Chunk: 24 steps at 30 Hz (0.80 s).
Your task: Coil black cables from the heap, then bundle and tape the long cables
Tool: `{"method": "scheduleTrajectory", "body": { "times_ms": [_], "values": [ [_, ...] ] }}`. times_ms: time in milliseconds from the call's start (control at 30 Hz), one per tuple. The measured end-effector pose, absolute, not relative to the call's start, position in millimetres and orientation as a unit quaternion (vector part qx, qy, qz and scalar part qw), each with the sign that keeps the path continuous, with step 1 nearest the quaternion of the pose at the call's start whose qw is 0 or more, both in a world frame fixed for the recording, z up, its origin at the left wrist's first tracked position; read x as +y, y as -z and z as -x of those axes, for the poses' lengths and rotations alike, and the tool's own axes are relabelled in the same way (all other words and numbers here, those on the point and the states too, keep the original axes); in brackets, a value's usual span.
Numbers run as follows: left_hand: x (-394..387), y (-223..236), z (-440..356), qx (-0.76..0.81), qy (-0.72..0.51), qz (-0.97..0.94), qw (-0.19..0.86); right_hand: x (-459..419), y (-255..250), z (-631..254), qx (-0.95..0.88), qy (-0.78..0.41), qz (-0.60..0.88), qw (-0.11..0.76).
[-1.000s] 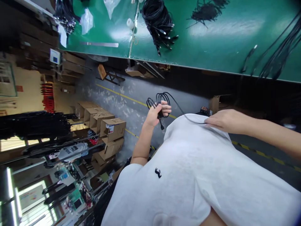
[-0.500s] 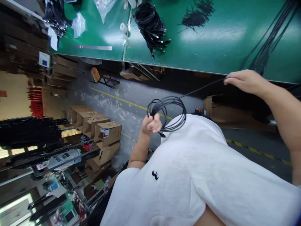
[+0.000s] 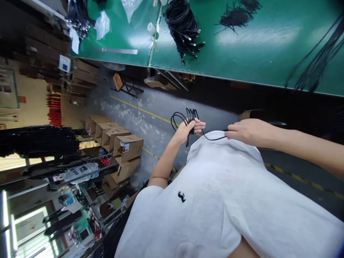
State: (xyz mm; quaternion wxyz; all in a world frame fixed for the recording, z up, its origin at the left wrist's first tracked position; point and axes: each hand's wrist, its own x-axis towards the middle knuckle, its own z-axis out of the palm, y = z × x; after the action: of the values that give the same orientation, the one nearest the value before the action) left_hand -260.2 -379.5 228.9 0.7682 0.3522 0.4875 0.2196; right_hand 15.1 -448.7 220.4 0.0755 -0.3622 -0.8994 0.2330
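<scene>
My left hand (image 3: 188, 129) holds a coiled black cable (image 3: 177, 116) in front of the white shirt, thumb pressed on the loops and fingers stretched out beneath. One cable end with a plug hangs below that hand. From the coil a loose length sags across to my right hand (image 3: 238, 132), whose fingers are pinched on it. On the green table (image 3: 258, 61) lie a bundle of coiled black cables (image 3: 184, 30) with plug ends, a pile of short black ties (image 3: 236, 16), and several long straight black cables (image 3: 319, 61) at the right.
A metal ruler-like strip (image 3: 118, 51), a white roll (image 3: 151, 28) and plastic bags (image 3: 102, 25) lie on the table's left part. Open cardboard boxes (image 3: 127, 147) stand on the floor to the left, with a wooden stool (image 3: 118, 82) farther off. Another cardboard box (image 3: 245, 114) sits under the table.
My right hand has come down and inward from the table edge toward the coil, with the cable going from taut to slack. My left hand has turned, its fingers opening out under the loops.
</scene>
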Motion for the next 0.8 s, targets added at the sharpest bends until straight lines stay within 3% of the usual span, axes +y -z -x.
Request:
{"method": "scheduleTrajectory", "body": {
  "times_ms": [233,333,433,533,667,800],
  "values": [
    [-400.0,-217.5,237.8,0.328,-0.023,-0.430,0.841,-419.1,-223.4,0.7,-0.916,-0.159,0.351,0.114],
    [-399.2,-226.2,234.4,0.266,0.031,-0.421,0.867,-422.9,-226.5,4.7,-0.901,-0.135,0.375,0.172],
    [-397.5,-237.8,229.0,0.195,0.132,-0.414,0.879,-423.7,-233.9,18.9,-0.914,-0.148,0.310,0.217],
    [-395.4,-249.7,227.7,0.182,0.183,-0.402,0.878,-419.4,-238.5,32.0,-0.930,-0.216,0.240,0.176],
    [-386.2,-258.5,235.9,0.289,0.085,-0.428,0.852,-414.3,-242.3,37.8,-0.892,-0.260,0.362,0.073],
    [-372.5,-260.8,242.1,0.315,0.050,-0.506,0.801,-406.0,-250.4,45.3,-0.855,-0.276,0.438,0.031]
  ]
}}
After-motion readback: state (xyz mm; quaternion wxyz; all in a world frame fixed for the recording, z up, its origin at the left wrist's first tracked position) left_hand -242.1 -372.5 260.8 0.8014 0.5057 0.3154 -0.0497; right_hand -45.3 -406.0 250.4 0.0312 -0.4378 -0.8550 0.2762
